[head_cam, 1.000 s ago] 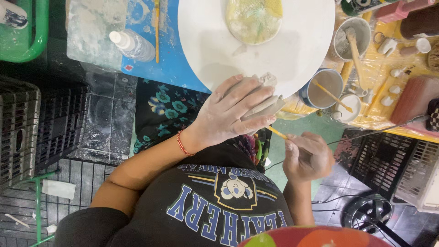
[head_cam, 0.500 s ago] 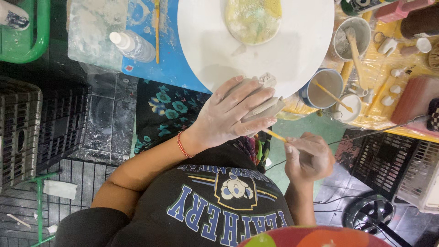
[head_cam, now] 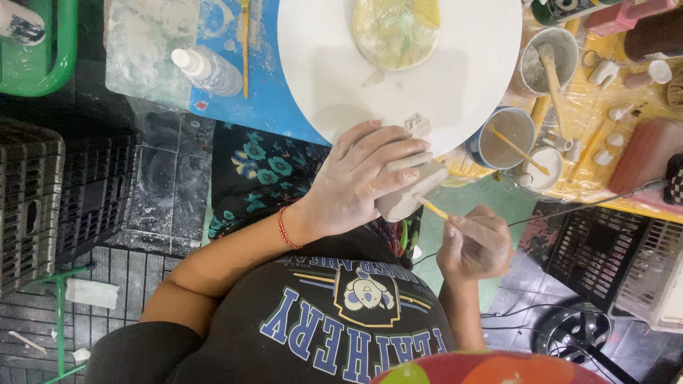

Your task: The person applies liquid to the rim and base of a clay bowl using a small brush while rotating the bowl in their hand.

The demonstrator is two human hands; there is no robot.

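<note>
The left hand (head_cam: 359, 181) is closed around a small pale clay piece (head_cam: 413, 190), fingers wrapped over its upper face and the thumb underneath. The piece sits just below the near edge of a large white round board (head_cam: 455, 92), in front of the person's chest, above a patch of green floor. A red thread bracelet (head_cam: 284, 227) circles the left wrist.

The right hand (head_cam: 475, 245) is closed in a pinch grip on a thin yellow-tipped tool (head_cam: 434, 209), probably a brush or modelling stick; the blur prevents a firm call. The tool tip touches the lower right edge of the clay piece.

On the white board, far from the hands, rests a flat round disc (head_cam: 395, 30) stained yellow and green. A small lump of clay (head_cam: 417, 125) lies at the board's near rim, just beside the left fingertips.

To the right of the board stand three containers: a grey cup (head_cam: 549, 60) with a wooden stick in it, a blue-rimmed cup (head_cam: 506, 139) holding a thin stick, and a small white bowl (head_cam: 544, 169). To the left, on a blue mat (head_cam: 263, 107), lie a clear plastic bottle (head_cam: 208, 71) and a long yellow-handled brush (head_cam: 245, 43). Black plastic crates (head_cam: 64, 192) stand at far left.
</note>
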